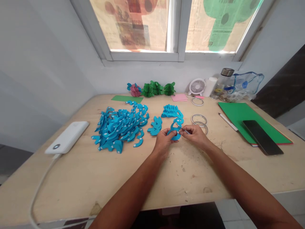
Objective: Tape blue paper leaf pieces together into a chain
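My left hand point(166, 139) pinches a curved blue paper piece point(175, 135) above the middle of the table. From the other side my right hand point(194, 135) grips slim metal tweezers point(179, 126), whose tip lies over that piece. Just beyond my hands are a neat row of blue paper pieces point(172, 111) and a smaller blue cluster point(155, 126). Further left lies a big heap of blue paper pieces point(119, 124), many with small white squares on them. The fingertips partly hide the held piece.
Rolls of tape point(199, 119) lie right of my hands. A phone point(262, 136) rests on green paper sheets point(240, 117), beside a white pen point(228, 121). At left is a white power bank point(67, 136) with a cable. Green paper figures point(156, 88), a small fan point(197, 86) and a bottle point(222, 83) line the back.
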